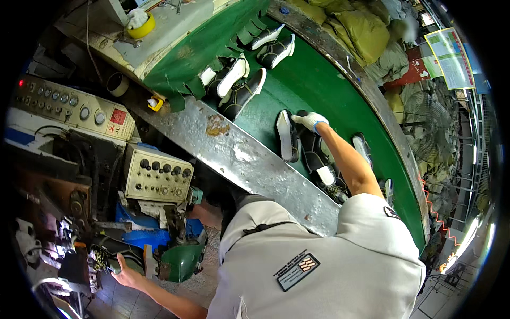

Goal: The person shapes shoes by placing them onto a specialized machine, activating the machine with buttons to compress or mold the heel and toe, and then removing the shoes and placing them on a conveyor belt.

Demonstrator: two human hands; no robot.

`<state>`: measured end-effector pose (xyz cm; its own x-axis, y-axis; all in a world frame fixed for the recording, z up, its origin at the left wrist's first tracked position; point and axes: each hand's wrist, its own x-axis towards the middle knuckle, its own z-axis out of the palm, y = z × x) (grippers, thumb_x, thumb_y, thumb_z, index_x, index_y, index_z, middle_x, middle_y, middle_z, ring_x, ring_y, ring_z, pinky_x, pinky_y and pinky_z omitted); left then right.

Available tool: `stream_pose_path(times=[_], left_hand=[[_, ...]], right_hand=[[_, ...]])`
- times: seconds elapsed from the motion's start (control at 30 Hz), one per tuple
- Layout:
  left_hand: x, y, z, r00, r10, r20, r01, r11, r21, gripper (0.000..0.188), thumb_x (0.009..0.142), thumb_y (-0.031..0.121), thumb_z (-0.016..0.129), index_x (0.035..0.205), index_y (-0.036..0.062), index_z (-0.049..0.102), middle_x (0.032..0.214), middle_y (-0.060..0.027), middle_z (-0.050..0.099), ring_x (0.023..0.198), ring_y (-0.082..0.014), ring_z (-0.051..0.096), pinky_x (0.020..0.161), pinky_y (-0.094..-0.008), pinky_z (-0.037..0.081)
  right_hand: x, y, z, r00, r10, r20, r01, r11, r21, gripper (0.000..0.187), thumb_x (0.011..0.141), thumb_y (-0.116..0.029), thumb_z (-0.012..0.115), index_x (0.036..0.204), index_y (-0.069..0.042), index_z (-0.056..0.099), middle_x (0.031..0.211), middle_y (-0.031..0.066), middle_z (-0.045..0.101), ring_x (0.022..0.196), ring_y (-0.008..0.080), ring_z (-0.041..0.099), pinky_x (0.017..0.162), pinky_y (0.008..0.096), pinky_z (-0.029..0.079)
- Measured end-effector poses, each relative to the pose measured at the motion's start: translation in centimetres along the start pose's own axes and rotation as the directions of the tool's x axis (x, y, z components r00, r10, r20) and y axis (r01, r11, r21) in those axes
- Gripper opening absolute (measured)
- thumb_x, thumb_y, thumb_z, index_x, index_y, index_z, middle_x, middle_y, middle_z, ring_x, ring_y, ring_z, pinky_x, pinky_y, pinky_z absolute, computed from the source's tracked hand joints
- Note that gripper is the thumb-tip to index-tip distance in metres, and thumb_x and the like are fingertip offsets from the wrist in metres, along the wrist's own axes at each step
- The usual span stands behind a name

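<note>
My right hand [311, 121], in a white glove with a blue cuff, reaches onto a green conveyor belt [319, 85]. Its fingers close around the top end of a black shoe [313, 151] with pale stitching. Just left of it lies another shoe [285, 138], its white sole turned up. Far to the lower left, my bare left hand [127, 276] is at a machine [69, 239]. Its thumb and fingers pinch the edge of what looks like a dark laced shoe [127, 249]; shadow partly hides the grip.
More black-and-white shoes [234, 87] sit by a slit green curtain [186, 64]. A metal ledge [249, 154] edges the belt. Control boxes [159, 174] with knobs stand at left. Beyond the belt are cloth-like heaps [356, 32] and a fan [425, 114].
</note>
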<state>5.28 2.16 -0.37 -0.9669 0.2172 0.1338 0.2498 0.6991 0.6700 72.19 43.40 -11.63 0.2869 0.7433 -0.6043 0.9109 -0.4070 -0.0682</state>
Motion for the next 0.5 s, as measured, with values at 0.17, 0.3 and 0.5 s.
stream_pose_path(times=[0.17, 0.3, 0.5], left_hand=[[0.0, 1.3, -0.5, 1.0, -0.003, 0.013, 0.004, 0.996, -0.094, 0.051, 0.084, 0.029, 0.083, 0.114, -0.0082, 0.065, 0.105, -0.0142, 0.07, 0.086, -0.0245, 0.061, 0.083, -0.0395, 0.049], [-0.5, 3.3, -1.9, 0.997, 0.039, 0.061, -0.032, 0.995, -0.099, 0.05, 0.083, 0.024, 0.083, 0.117, -0.0069, 0.064, 0.104, -0.0124, 0.068, 0.086, -0.0217, 0.059, 0.082, -0.0367, 0.049], [-2.3, -10.1, -9.4, 0.89, -0.202, 0.408, 0.181, 0.979, 0.091, 0.026, 0.084, 0.009, 0.077, 0.103, -0.0031, 0.065, 0.091, -0.0033, 0.064, 0.083, -0.0144, 0.056, 0.075, -0.0293, 0.047]], right_hand=[[11.7, -6.1, 8.1, 0.972, -0.162, -0.171, 0.202, 0.945, 0.257, 0.114, 0.072, -0.07, 0.077, 0.143, 0.012, 0.045, 0.143, 0.0285, 0.054, 0.116, 0.0354, 0.066, 0.087, 0.0418, 0.058], [16.6, -18.9, 15.6, 0.997, -0.045, -0.069, 0.082, 0.458, 0.885, 0.057, 0.074, -0.042, 0.089, 0.108, 0.0, 0.073, 0.101, 0.0133, 0.074, 0.083, 0.0243, 0.07, 0.073, 0.039, 0.057], [15.1, -19.8, 18.7, 1.0, 0.012, -0.015, 0.014, 0.083, 0.996, 0.039, 0.079, -0.006, 0.082, 0.115, -0.001, 0.068, 0.106, 0.0096, 0.073, 0.092, 0.0229, 0.07, 0.085, 0.0376, 0.057]])
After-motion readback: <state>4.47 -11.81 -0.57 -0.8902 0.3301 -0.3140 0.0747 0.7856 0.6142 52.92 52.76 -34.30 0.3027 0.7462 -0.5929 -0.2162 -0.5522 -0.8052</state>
